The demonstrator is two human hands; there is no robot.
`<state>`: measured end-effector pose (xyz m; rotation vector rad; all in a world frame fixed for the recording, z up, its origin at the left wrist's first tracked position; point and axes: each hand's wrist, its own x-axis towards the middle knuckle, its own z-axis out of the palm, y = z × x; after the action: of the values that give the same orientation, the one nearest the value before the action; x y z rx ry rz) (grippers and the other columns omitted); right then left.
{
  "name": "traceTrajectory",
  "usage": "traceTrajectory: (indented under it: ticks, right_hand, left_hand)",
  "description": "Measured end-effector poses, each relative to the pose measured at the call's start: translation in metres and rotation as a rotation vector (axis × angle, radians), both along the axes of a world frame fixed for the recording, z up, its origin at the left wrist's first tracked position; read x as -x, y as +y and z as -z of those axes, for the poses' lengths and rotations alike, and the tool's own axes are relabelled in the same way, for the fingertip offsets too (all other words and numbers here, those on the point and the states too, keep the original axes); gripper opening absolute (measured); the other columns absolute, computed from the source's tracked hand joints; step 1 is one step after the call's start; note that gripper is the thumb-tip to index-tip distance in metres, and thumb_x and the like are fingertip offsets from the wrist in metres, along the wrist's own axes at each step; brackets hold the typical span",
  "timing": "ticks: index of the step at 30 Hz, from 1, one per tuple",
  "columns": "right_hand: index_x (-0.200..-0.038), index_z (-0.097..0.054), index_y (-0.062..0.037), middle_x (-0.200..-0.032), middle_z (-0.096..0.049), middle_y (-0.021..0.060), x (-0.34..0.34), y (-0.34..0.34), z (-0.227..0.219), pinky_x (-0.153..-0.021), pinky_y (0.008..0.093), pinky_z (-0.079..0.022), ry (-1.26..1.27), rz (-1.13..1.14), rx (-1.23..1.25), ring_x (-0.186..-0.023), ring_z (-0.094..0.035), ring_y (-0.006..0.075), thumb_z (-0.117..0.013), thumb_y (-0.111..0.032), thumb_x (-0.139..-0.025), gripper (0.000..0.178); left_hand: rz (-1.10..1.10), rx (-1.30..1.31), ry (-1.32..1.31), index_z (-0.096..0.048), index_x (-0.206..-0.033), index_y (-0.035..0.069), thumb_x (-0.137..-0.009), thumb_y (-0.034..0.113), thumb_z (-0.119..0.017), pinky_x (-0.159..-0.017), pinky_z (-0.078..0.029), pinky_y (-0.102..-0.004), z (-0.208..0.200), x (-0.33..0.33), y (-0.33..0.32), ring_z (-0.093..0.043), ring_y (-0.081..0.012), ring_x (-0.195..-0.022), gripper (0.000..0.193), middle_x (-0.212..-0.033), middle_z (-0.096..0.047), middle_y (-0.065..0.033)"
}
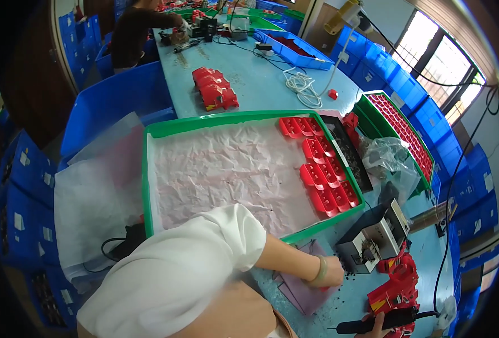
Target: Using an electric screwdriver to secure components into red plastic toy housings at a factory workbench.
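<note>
My left hand point(333, 272) reaches across from a white sleeve, its fingers closed over a lilac cloth point(306, 296). A bit of red plastic shows beneath the fingertips; most of it is hidden. At the lower right my right hand point(377, 328) is wrapped round a black corded electric screwdriver point(386, 321), its thin bit pointing left. Just beyond the left hand stands a screw feeder point(368, 245), with small dark screws scattered beside it. Several red plastic housings point(396, 284) are piled by the screwdriver.
A green-rimmed tray point(146, 186) lined with white paper bears red parts point(323, 169) along its right side. Beyond it are stacked red housings point(213, 89), a white cable point(303, 90) and a co-worker point(139, 34). A plastic bag point(390, 160) and blue bins point(27, 197) flank the table.
</note>
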<state>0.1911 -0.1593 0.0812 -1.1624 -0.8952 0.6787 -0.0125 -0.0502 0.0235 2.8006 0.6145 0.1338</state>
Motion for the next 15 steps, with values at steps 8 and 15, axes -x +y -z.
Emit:
traceTrajectory:
  ticks: [8,15]
  right_hand:
    - [-0.113,-0.047,-0.0005,-0.088,-0.055,0.0119,-0.012,0.015,0.027,-0.054,0.0316,-0.047,-0.107,-0.152,-0.021,-0.066,-0.055,0.0210,-0.071,-0.010,-0.072,0.048]
    - [-0.118,-0.042,0.0001,-0.086,-0.055,0.0097,0.026,0.030,0.022,-0.045,0.0271,-0.045,-0.085,-0.162,-0.067,-0.062,-0.056,0.0199,-0.067,-0.011,-0.073,0.053]
  left_hand:
    - [-0.080,0.292,-0.397,-0.042,-0.119,-0.004,-0.066,0.031,-0.075,-0.087,-0.042,-0.0399,-0.029,0.005,-0.002,-0.059,-0.0263,-0.096,0.072,-0.105,-0.058,-0.0168]
    - [-0.131,1.083,-0.943,-0.039,-0.119,-0.002,-0.070,0.020,-0.075,-0.096,-0.041,-0.0358,-0.041,0.001,0.004,-0.056,-0.0226,-0.105,0.066,-0.107,-0.055,-0.0137]
